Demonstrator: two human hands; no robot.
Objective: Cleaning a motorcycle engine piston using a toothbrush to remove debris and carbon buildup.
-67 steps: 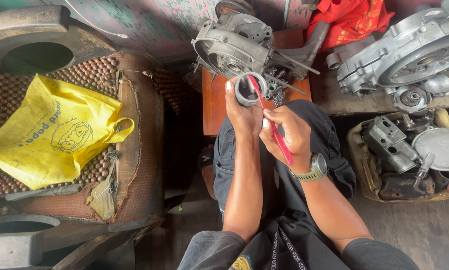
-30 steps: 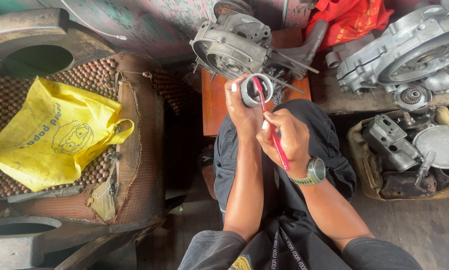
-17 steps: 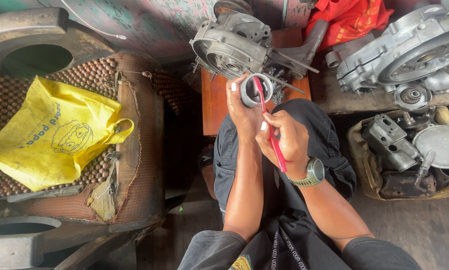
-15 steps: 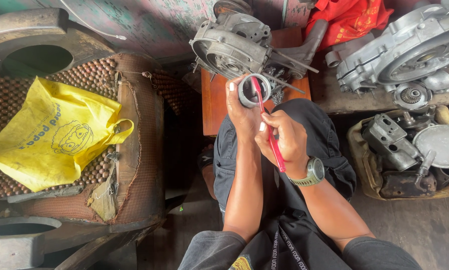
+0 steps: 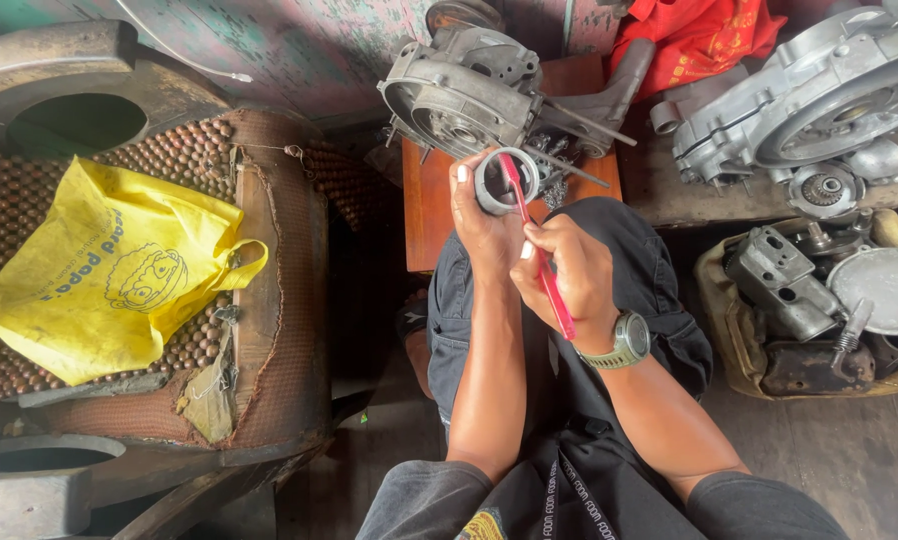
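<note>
Open room: the hands work over the person's lap, hemmed in at 12 o'clock by the grey engine casing (image 5: 464, 92) on the small wooden stool (image 5: 431, 195), at 9 o'clock by the beaded seat (image 5: 274, 300), and at 3 o'clock by the basket of engine parts (image 5: 819, 310); the only loose space is the dark gap between seat and knee, around 7 o'clock.
Edges: the stool's near edge sits just beyond the knees; long studs from the casing point toward 3 o'clock, close above the ring.
Left hand (image 5: 484, 225): fingers curled round the metal ring (image 5: 504, 182), thumb and forefinger pinching its rim, holding it upright (its opening faces the camera).
Right hand (image 5: 569, 275): fingers closed tight on the red tool (image 5: 539, 255), gripped like a pen; its tip reaches up across the ring toward 11 o'clock and touches the rim.
Ring's place: just in front of the casing, over the stool's near edge, at 12 o'clock from both hands.
Wrist: a watch (image 5: 624, 340) on the right arm.
Further off: yellow bag (image 5: 109, 270) on the seat at 9 o'clock; second casing (image 5: 819, 90) at 2 o'clock; red cloth (image 5: 694, 35) at 1 o'clock.
</note>
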